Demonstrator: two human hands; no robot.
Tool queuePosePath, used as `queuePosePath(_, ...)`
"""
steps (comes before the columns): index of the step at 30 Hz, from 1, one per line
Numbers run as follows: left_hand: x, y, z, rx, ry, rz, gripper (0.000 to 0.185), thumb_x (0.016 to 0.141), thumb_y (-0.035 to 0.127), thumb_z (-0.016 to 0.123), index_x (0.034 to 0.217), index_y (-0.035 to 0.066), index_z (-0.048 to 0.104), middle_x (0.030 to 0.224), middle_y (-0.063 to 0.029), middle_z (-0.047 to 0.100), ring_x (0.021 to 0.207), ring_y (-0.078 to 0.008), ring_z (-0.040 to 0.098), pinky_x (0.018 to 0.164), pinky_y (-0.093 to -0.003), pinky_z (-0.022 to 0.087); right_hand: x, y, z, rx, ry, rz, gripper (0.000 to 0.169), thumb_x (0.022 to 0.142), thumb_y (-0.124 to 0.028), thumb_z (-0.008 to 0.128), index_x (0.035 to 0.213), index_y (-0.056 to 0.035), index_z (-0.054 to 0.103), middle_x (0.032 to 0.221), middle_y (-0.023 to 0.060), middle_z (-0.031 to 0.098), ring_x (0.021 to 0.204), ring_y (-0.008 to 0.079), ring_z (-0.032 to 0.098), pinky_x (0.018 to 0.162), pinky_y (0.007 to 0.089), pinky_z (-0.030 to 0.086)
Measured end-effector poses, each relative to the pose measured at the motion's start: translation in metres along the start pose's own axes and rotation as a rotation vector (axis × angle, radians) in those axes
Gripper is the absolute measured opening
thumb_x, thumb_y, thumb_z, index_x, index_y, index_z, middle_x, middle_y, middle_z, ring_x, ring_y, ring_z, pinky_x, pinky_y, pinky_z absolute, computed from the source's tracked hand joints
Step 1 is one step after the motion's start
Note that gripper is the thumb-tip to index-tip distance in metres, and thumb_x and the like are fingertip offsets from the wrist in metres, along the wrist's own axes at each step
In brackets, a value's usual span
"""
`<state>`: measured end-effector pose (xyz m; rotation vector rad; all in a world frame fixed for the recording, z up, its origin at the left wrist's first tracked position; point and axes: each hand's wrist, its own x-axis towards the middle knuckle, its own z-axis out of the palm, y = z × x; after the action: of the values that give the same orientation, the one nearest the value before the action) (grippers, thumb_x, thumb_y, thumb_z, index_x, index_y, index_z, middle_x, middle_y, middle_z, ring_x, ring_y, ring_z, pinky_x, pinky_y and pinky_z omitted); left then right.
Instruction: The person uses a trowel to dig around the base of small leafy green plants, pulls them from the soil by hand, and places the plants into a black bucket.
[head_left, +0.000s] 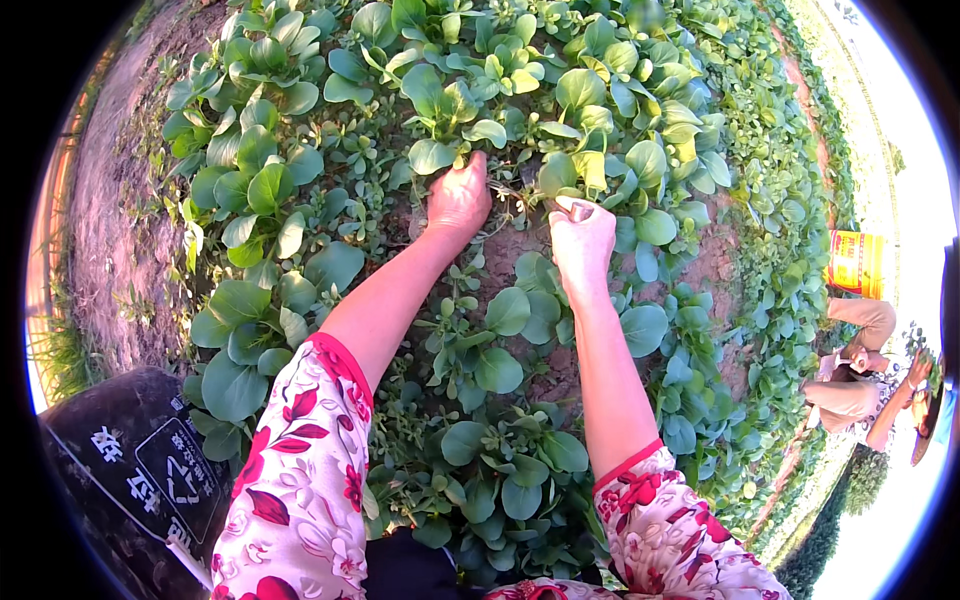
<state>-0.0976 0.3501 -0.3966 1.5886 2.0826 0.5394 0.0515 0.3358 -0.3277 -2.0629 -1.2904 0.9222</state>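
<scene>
Broad-leaved green plants (506, 311) grow thickly over the soil before me, with small-leaved plants (360, 157) between them. My left hand (459, 196) is closed low among the stems, just below a leafy green plant (442, 109); its fingertips are partly hidden, and what they grip cannot be made out. To its right, my right hand (583, 240) is curled in a fist around a small object (580, 213), perhaps a short handle, beside a yellowing leaf (590, 169). Thin pale stems or roots (508, 196) lie between the two hands.
A black container (127, 465) with white writing stands at the lower left. Bare soil (120, 225) runs along the left side. At the far right a person in a brimmed hat (889, 390) crouches at the bed's edge, near a yellow and red bucket (856, 264).
</scene>
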Motion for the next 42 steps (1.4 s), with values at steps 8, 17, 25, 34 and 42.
queuePosePath(8,0.0,-0.005,0.002,0.008,0.005,-0.038,0.026,0.079,0.007,0.051,0.105,0.01,0.05,0.084,-0.0215,0.063,0.08,-0.0413,0.063,0.071,-0.0467,0.053,0.012,-0.004,0.022,-0.065,0.04,-0.197,0.024,0.072,-0.009,0.061,0.093,-0.0009,0.068,0.081,0.0203,0.067,0.079,0.034,0.065,0.073,0.0376,0.05)
queuePosePath(17,0.0,0.002,0.003,-0.023,-0.024,-0.005,0.031,0.076,0.008,0.054,0.107,0.009,0.05,0.088,-0.0206,0.063,0.084,-0.042,0.062,0.073,-0.048,0.051,0.032,0.022,0.011,-0.181,0.059,-0.471,0.021,0.074,-0.011,0.06,0.093,-0.0057,0.067,0.074,0.0212,0.064,0.073,0.0357,0.065,0.069,0.0412,0.051)
queuePosePath(25,-0.016,-0.01,0.005,-0.073,0.162,0.374,0.063,0.07,0.001,0.058,0.128,0.02,0.042,0.127,-0.0196,0.046,0.095,-0.041,0.059,0.079,-0.0469,0.051,0.017,0.029,-0.03,-0.646,-0.124,-1.028,0.032,0.072,-0.013,0.061,0.103,-0.0132,0.064,0.064,0.0089,0.062,0.056,0.027,0.062,0.053,0.0383,0.05)
queuePosePath(34,0.023,-0.003,-0.006,0.274,-0.058,0.231,0.026,0.074,0.005,0.06,0.099,0.006,0.058,0.095,-0.0171,0.061,0.08,-0.0344,0.065,0.069,-0.0414,0.055,-0.024,0.005,-0.066,-0.757,-0.142,-0.793,0.031,0.071,-0.013,0.064,0.102,-0.012,0.064,0.07,0.0128,0.065,0.064,0.0312,0.064,0.059,0.0409,0.051)
queuePosePath(42,0.007,-0.043,-0.002,-0.08,0.038,0.214,0.03,0.075,0.005,0.059,0.104,0.013,0.063,0.093,-0.0193,0.065,0.084,-0.0346,0.064,0.072,-0.0416,0.051,-0.027,-0.011,-0.1,-0.668,-0.088,-0.42,0.021,0.075,-0.014,0.061,0.095,-0.0114,0.067,0.078,0.0202,0.065,0.074,0.0378,0.063,0.071,0.0452,0.051)
